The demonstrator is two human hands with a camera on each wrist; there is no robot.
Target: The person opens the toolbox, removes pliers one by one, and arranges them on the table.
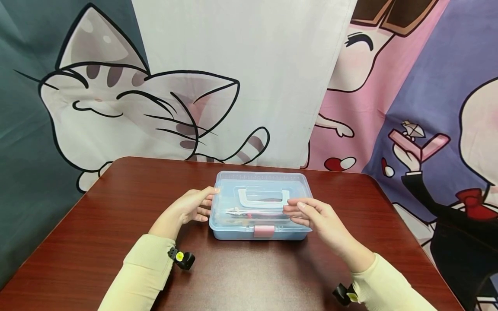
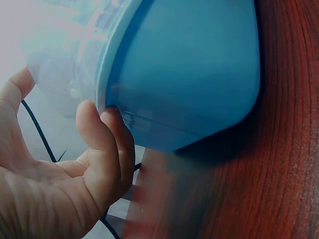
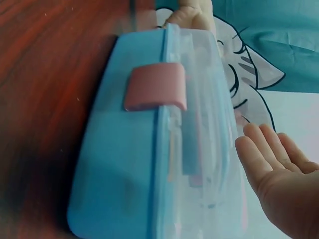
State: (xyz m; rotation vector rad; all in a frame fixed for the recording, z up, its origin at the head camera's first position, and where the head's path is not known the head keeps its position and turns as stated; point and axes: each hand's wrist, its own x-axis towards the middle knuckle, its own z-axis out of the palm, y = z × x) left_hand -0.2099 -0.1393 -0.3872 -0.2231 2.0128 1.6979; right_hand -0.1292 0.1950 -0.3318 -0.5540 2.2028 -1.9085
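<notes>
Likely a light, hard, slippery box (image 1: 241, 223) (mind the pens (image 1: 250, 212)!); lift by the handle (image 1: 263, 204). Pinched by the left hand (image 1: 193, 205), not the open right hand (image 1: 316, 217).

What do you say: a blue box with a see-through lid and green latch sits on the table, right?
Not quite: the latch is pink, not green, as the head view shows. The blue box does have a see-through lid and sits on the table.
</notes>
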